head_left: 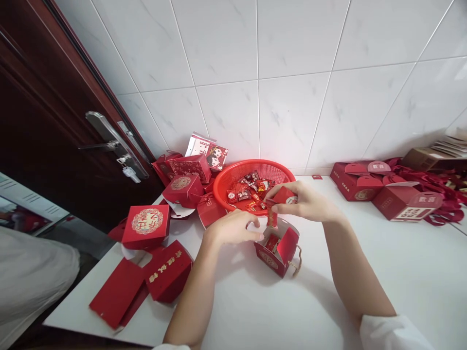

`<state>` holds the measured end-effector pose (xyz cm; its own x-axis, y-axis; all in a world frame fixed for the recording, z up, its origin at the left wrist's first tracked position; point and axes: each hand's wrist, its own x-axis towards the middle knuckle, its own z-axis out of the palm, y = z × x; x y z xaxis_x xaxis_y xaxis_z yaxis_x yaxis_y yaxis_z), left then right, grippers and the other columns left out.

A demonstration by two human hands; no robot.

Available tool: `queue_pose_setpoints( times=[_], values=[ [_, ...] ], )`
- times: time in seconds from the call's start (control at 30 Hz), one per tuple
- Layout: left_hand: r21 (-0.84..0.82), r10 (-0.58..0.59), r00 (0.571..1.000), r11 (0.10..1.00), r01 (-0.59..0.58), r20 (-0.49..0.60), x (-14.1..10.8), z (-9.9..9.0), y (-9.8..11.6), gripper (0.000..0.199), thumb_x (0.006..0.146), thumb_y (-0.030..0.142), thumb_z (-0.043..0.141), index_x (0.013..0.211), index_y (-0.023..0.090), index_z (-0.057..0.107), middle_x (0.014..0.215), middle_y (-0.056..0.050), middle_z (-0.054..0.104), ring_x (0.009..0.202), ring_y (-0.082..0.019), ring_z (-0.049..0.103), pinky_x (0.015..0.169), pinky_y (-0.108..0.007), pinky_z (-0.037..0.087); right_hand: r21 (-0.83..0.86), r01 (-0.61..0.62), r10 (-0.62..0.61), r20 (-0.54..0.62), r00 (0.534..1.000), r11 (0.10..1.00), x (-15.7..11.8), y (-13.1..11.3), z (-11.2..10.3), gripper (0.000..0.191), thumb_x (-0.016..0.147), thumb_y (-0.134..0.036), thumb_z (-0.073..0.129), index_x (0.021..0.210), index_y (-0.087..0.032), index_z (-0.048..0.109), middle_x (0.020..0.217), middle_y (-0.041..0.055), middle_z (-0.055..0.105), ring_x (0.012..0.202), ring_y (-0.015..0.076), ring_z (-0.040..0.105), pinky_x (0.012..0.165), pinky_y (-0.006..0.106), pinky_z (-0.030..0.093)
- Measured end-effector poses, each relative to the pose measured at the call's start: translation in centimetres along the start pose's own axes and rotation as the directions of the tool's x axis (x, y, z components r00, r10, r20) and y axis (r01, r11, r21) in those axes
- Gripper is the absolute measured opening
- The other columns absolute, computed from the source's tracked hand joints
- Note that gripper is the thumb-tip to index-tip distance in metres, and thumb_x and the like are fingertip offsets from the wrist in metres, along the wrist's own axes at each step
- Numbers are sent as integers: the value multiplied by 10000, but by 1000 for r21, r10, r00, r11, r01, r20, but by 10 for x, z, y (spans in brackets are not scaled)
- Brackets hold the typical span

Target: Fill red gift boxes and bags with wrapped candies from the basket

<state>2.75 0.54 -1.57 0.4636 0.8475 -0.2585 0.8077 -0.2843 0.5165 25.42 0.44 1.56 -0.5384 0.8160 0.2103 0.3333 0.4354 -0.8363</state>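
A small red gift box (270, 259) with a gold round emblem and a twine handle (299, 262) stands with its top open on the white table. Red wrapped candy (272, 243) shows inside it. My left hand (237, 227) is at the box's left rim, thumb and bent fingers around a flap there. Above the box, my right hand (308, 201) is closed on red wrapped candies (285, 195), one long wrapper hanging down toward the opening. Just behind, a red plastic basket (223, 187) holds several more wrapped candies.
Red boxes (146, 226) and folded card (118, 291) crowd the left of the white table (270, 321). More boxes (355, 182) and dark red ribbons (447, 204) lie at right. A tiled wall backs the table; a door (73, 97) and a person's clothing (32, 282) are at left.
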Motion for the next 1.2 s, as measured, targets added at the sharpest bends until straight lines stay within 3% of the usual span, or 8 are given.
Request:
queue_pose_setpoints(
  times=[0.17,0.3,0.4,0.53,0.63,0.8,1.0,1.2],
  values=[
    [-22,35,987,999,-32,155,5,-2,-1,412,620,379,812,999,223,761,877,-14,712,842,-231,677,605,-223,430,-139,40,0,278,960,989,6,9,6,104,793,-229,686,877,-192,734,624,-33,632,524,104,496,482,224,354],
    [-12,10,991,1000,-9,131,5,0,-3,528,540,326,844,1045,200,755,765,-4,689,741,-220,674,576,-223,424,-167,50,-14,210,978,985,5,9,3,155,831,-335,704,878,-188,714,644,-31,610,539,104,479,478,224,338],
    [-23,71,987,997,-68,145,2,1,-1,414,556,305,827,954,211,759,734,9,684,725,-202,657,584,-220,415,-86,77,-55,233,971,993,5,7,5,225,886,-396,653,842,-179,691,639,-30,593,549,103,486,490,216,359],
    [-31,165,972,986,-162,170,-4,0,6,205,605,292,799,773,197,730,716,18,678,661,-165,608,552,-224,386,2,116,-100,537,837,993,8,8,15,164,907,-279,609,844,-168,713,690,-10,646,596,108,543,547,201,417],
    [-17,196,968,981,-196,155,-9,-5,7,207,627,298,794,802,195,751,735,13,674,684,-163,603,559,-221,386,-37,118,-67,638,767,992,9,12,21,198,912,-210,576,834,-175,754,753,12,705,656,120,594,611,200,453],
    [-12,109,991,994,-108,83,-13,-10,1,348,615,281,806,949,188,772,812,-15,709,794,-205,651,638,-223,434,-63,91,-44,530,847,994,7,16,16,179,890,-203,601,865,-198,778,813,27,742,712,141,655,645,204,491],
    [-17,158,987,987,-158,40,-13,-12,3,288,638,203,748,925,191,739,857,-11,695,793,-196,624,678,-235,432,21,-23,13,398,917,1000,6,2,18,132,939,-300,548,953,-193,626,688,-28,645,387,75,509,405,193,402],
    [-87,175,984,981,-171,38,-13,-16,4,205,640,179,701,840,186,657,757,18,635,715,-184,606,602,-237,410,131,47,-82,281,956,990,15,1,37,127,844,-156,579,851,-222,471,668,-64,582,520,105,588,492,204,428]
  ],
)
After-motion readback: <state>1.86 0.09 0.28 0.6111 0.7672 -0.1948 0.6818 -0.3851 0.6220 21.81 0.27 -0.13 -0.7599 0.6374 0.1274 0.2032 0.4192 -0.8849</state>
